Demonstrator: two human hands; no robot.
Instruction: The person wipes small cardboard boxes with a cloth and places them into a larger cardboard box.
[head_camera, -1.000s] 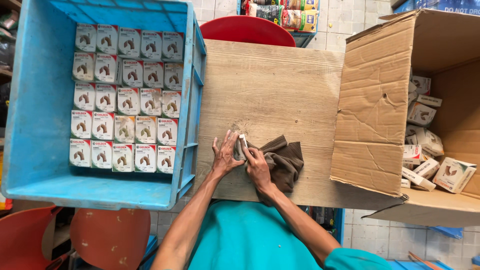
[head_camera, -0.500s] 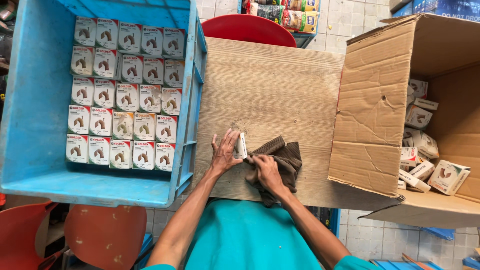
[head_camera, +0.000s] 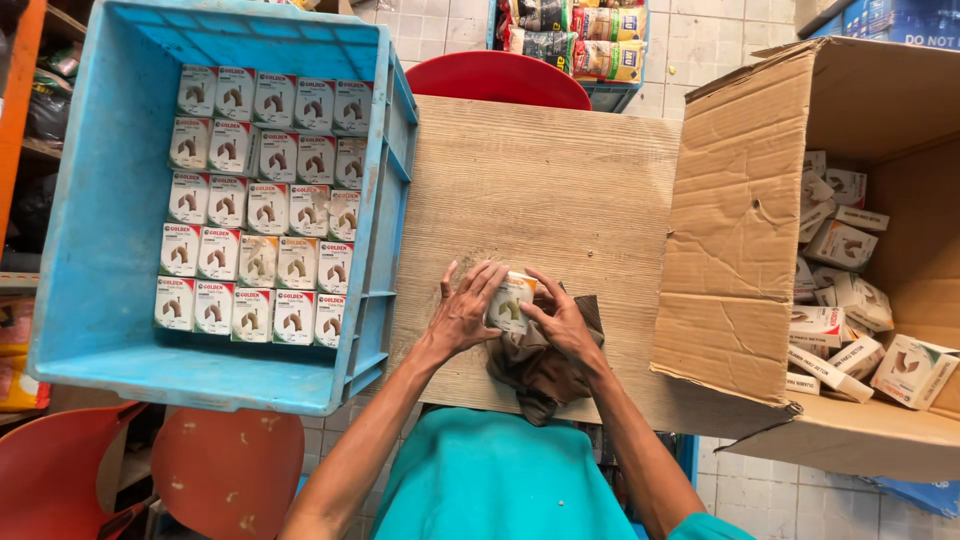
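Both hands hold one small white box (head_camera: 509, 302) with a brown picture on it, just above the wooden tabletop (head_camera: 545, 190). My left hand (head_camera: 462, 310) grips its left side. My right hand (head_camera: 565, 320) grips its right side and rests on a crumpled brown cloth (head_camera: 535, 370) that lies at the table's near edge. The box faces up towards me.
A blue plastic crate (head_camera: 110, 200) at the left holds neat rows of several matching boxes. At the right an open cardboard carton (head_camera: 745, 220) on its side holds a loose heap of the same boxes (head_camera: 850, 300). Red chairs (head_camera: 230, 470) stand below left, a red stool (head_camera: 495, 75) beyond the table.
The box has turned from edge-on to face-up between my hands. My right hand has shifted from over the cloth up onto the box's right side.
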